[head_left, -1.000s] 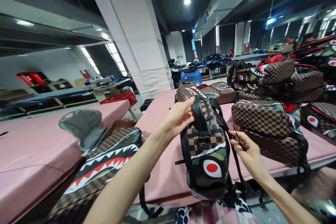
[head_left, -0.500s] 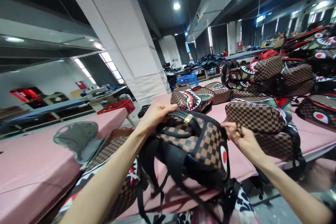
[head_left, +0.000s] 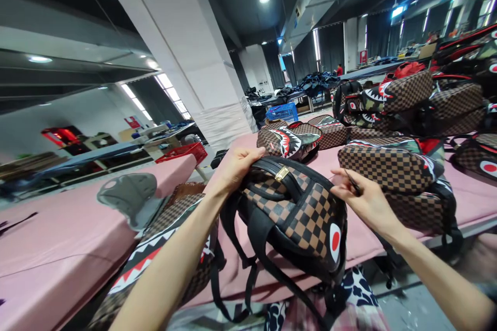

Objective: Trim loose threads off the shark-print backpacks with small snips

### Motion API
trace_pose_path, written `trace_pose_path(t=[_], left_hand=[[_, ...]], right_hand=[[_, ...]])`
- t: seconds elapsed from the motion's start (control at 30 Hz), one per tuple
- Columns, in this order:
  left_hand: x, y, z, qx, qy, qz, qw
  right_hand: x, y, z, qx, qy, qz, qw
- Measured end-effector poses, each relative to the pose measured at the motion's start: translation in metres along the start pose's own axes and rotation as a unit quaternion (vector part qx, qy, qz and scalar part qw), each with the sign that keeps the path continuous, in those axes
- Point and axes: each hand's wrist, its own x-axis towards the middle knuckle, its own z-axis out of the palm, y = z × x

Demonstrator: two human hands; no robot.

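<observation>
Backpack (head_left: 298, 212) lies tipped at the near edge of the pink bench (head_left: 248, 264). Left hand (head_left: 235, 165) clamped on its top; right hand (head_left: 359, 199) pinches a small dark tool (head_left: 353, 183). Best keep top steady.

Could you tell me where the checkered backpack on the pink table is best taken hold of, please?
Probably by the black top handle on the checkered backpack, coming from above. The bag lies tilted with that loop uppermost and clear, where the left hand already grips its edge; the straps hang loose below.
</observation>
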Motion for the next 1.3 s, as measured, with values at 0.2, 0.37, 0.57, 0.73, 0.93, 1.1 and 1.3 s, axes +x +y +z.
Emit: trace_pose_path(t=[0.2,0.37,0.57,0.73,0.93,1.1,1.3], left_hand=[[-0.004,0.056,0.016,0.276,-0.049,0.179,0.943],[-0.012,0.067,0.058,0.543,-0.139,0.13,0.818],[-0.023,0.059,0.067,0.601,-0.128,0.099,0.783],[-0.028,0.058,0.064,0.584,-0.133,0.128,0.791],[-0.027,0.053,0.057,0.469,-0.142,0.14,0.861],[-0.026,0.05,0.055,0.385,-0.137,0.115,0.905],[-0.024,0.049,0.056,0.376,-0.136,0.115,0.91]], right_hand=[[0.015,-0.001,0.013,0.021,-0.047,0.054,0.997],[0.019,-0.008,0.024,-0.021,-0.025,0.021,0.999],[0.019,-0.014,0.025,-0.036,-0.031,0.008,0.999],[0.019,-0.013,0.019,-0.05,-0.051,-0.007,0.997],[0.019,-0.022,0.003,-0.241,0.029,-0.138,0.96],[0.026,-0.029,0.001,-0.296,0.029,-0.271,0.915],[0.035,-0.036,0.003,-0.356,0.044,-0.312,0.88]])
